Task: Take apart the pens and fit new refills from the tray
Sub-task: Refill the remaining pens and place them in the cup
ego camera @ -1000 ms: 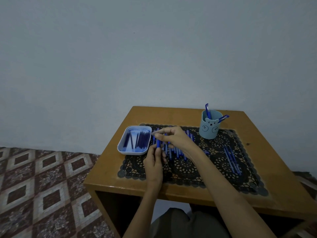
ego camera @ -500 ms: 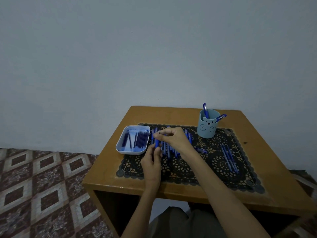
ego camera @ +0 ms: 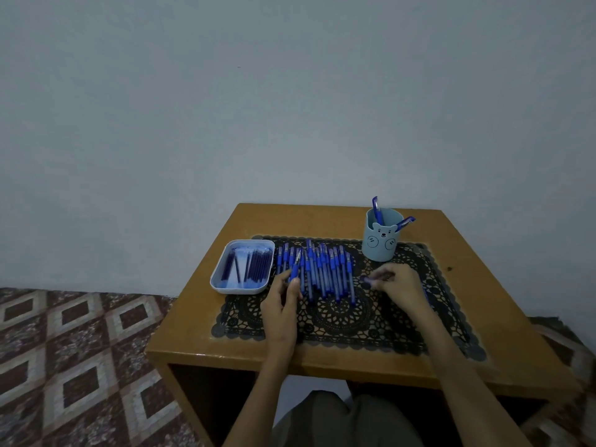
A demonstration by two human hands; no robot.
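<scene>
Your right hand (ego camera: 400, 285) had left the spot beside the tray (ego camera: 237, 291) where both hands were working together half a second earlier. It swung well to the right of the tray, past the row of pens (ego camera: 325, 272), and was low over the mat (ego camera: 338, 321) in front of the cup (ego camera: 382, 243). Its fingers were curled and pinched a small dark piece (ego camera: 371, 279); you could not tell from this view whether that was a cap or a tip section. Your left hand (ego camera: 283, 301) stayed just right of the tray's near right corner, with fingers and thumb wrapped round the pen (ego camera: 295, 269). The pen stood tilted, its far end pointing away from you and leaning slightly right. The refills (ego camera: 258, 264) lay inside the tray, most of them bunched against its right wall. Their long axes ran away from you, close to the line of the pen you held. That put them immediately left of your left hand, with only the tray wall between. Your right hand was well apart from the tray, with the whole row of pens in between. The left hand was nearer, but it was busy with the pen. By my reading, the right hand would have had to drop its piece and cross back over the row to lift a refill by its near end.
</scene>
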